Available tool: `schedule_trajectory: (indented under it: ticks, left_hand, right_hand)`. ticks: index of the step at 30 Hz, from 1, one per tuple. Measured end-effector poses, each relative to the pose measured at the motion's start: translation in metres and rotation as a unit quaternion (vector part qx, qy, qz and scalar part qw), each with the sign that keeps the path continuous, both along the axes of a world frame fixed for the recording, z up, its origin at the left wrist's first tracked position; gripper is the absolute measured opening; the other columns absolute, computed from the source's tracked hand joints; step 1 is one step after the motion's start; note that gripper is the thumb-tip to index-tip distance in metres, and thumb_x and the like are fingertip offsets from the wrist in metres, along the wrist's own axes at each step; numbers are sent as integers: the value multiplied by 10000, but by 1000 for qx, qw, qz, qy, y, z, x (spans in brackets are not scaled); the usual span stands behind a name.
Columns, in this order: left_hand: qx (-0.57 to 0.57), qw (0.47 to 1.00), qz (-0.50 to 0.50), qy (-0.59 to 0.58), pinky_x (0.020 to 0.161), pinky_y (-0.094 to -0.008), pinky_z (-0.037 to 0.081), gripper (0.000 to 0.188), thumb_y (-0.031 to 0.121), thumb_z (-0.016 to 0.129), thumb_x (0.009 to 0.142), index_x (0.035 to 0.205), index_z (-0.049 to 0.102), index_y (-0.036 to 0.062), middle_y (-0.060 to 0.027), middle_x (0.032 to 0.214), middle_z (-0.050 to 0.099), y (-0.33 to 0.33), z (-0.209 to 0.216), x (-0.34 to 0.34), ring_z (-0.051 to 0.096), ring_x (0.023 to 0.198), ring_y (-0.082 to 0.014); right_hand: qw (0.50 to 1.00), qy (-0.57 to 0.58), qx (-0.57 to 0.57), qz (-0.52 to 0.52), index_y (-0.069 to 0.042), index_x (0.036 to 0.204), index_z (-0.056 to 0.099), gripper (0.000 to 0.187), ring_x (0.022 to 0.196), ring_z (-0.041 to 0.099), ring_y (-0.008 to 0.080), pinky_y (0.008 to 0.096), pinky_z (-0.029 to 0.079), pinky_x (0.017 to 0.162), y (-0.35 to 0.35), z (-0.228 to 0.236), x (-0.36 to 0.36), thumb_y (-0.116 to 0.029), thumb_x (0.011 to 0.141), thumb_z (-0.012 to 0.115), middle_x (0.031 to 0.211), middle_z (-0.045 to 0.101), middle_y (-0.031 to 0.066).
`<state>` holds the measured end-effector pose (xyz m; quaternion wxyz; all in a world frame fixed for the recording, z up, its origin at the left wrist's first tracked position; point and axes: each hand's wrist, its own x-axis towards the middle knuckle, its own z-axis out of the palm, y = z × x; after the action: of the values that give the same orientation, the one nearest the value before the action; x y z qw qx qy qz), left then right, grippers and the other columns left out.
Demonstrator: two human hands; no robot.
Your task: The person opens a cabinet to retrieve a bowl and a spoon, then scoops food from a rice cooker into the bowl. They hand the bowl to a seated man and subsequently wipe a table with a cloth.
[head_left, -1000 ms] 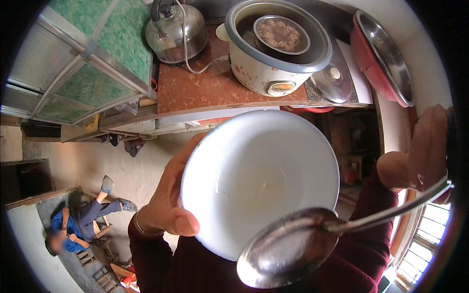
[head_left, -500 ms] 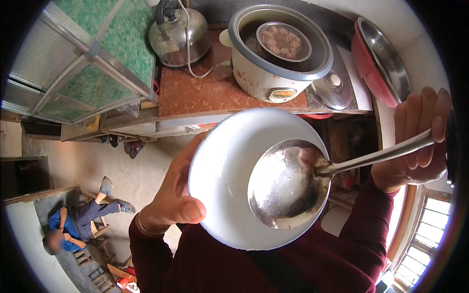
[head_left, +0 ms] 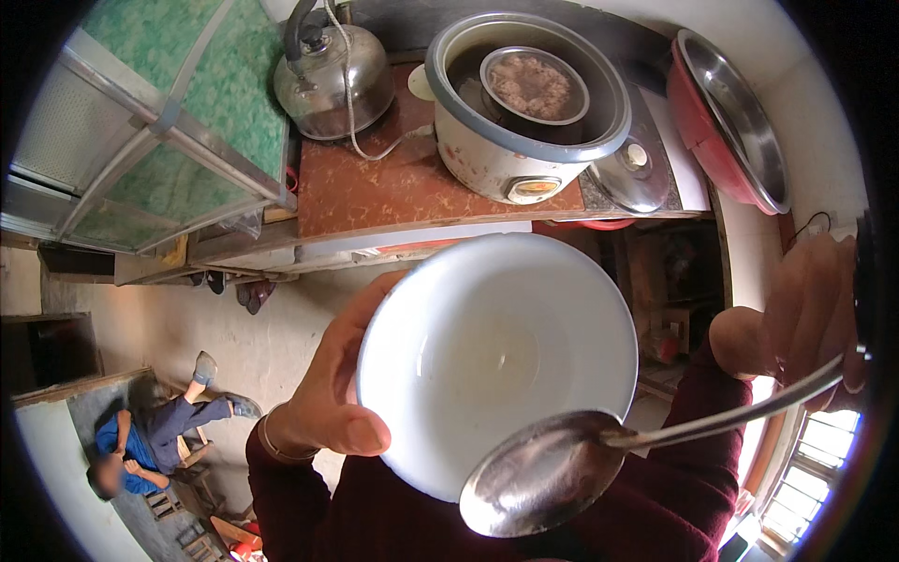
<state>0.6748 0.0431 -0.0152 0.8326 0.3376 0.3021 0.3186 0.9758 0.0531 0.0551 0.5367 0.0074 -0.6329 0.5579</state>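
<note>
My left hand (head_left: 323, 412) grips the left side of a white bowl (head_left: 487, 328), thumb on the near side of its rim and fingers round the outside. A little cloudy liquid seems to lie at the bowl's bottom. In my right hand (head_left: 796, 323), at the right edge, is the end of a long metal handle. It belongs to a large ladle (head_left: 543, 473), whose shiny head is tilted over the bowl's near rim. Whether the ladle touches the rim I cannot tell. Both are in front of my dark red top, this side of the counter.
A white rice cooker (head_left: 487, 159) stands uncovered on the brown counter (head_left: 375, 197), a metal dish of cooked minced food (head_left: 534, 86) inside. Its lid (head_left: 632, 178) lies to the right. Nearby are a kettle (head_left: 332, 89), stacked basins (head_left: 730, 122) and a cabinet (head_left: 122, 122). Someone (head_left: 140, 440) sits far left.
The ladle has moved from inside the bowl toward me and down to its near rim, its head now tilted. My right hand is lower. The bowl has shifted slightly toward me.
</note>
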Motion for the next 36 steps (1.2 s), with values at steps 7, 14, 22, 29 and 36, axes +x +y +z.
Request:
schedule_trajectory:
  ticks: [7, 14, 22, 29, 36]
  left_hand:
    - [-9, 997, -23, -72, 1014, -376, 287, 1071, 326, 827, 526, 1339, 214, -8, -152, 1287, 382, 2, -6, 3, 378, 1209, -241]
    - [-4, 998, -8, -62, 1016, -379, 284, 1075, 315, 825, 540, 1343, 192, -15, -158, 1298, 366, -1, -7, -3, 375, 1211, -244]
    - [-21, 997, -27, -76, 1018, -376, 280, 1071, 351, 819, 547, 1339, 203, -22, -154, 1301, 366, 6, -2, 8, 373, 1212, -240]
    - [157, 988, -1, -9, 1018, -367, 277, 1095, 508, 770, 574, 1349, 209, -26, -144, 1325, 353, 8, -26, 7, 365, 1217, -222]
    - [38, 997, 45, -56, 923, -336, 405, 741, 384, 597, 804, 1324, 258, -21, -132, 1254, 435, 38, -41, 22, 453, 1152, -215]
  right_hand:
    - [996, -27, -27, 79, -6, 927, 497, 456, 534, 477, 160, 258, 421, 435, 1, 20, 11, -432, 926, 334, 689, 546, 112]
    - [993, -33, -38, 105, -16, 899, 500, 425, 509, 444, 144, 251, 394, 427, -2, 27, 14, -401, 935, 323, 654, 514, 85]
    - [993, -35, -42, 108, -29, 868, 505, 398, 481, 406, 125, 243, 364, 418, -4, 29, 15, -367, 947, 311, 614, 478, 53]
    - [995, -59, -79, -4, -39, 841, 508, 381, 457, 373, 109, 236, 337, 410, 7, 17, 11, -337, 956, 300, 579, 446, 25]
    - [927, -71, -129, -345, 1, 901, 527, 272, 467, 330, 94, 217, 318, 458, 29, -24, 21, -218, 939, 371, 602, 390, 6]
